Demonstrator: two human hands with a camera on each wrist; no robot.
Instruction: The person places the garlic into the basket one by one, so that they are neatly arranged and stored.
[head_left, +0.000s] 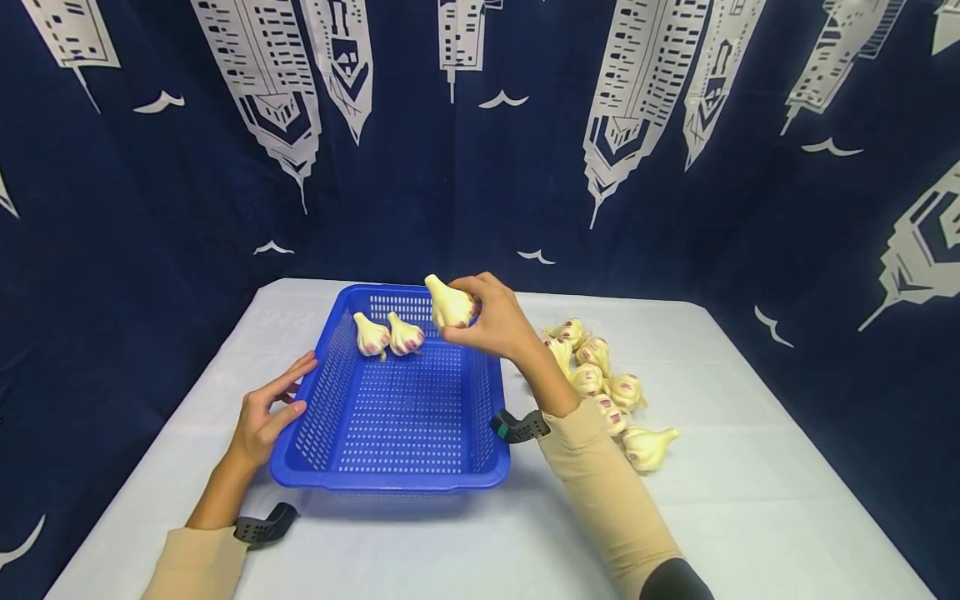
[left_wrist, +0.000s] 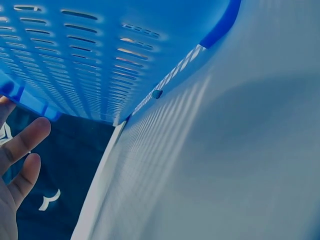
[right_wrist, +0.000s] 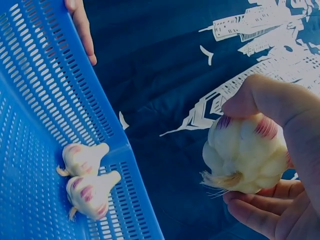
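A garlic bulb (head_left: 451, 305) with purple streaks is gripped between the thumb and fingers of my right hand (head_left: 498, 321), above the far right part of a blue plastic basket (head_left: 390, 482). In the right wrist view the same garlic bulb (right_wrist: 245, 152) shows its root end. Two more garlic bulbs (head_left: 371, 336) lie side by side at the basket's far left corner. My left hand (head_left: 262, 417) is at the basket's left rim, fingers extended along it. The left wrist view shows the basket's slotted side (left_wrist: 85, 55) and the left hand's spread fingers (left_wrist: 30, 140).
To the right of the basket, several garlic bulbs (head_left: 592, 379) lie in a loose heap on the white-covered table (head_left: 750, 500). One garlic bulb (head_left: 647, 448) is at the heap's near end. A dark blue curtain (head_left: 450, 192) with white building prints hangs behind the table.
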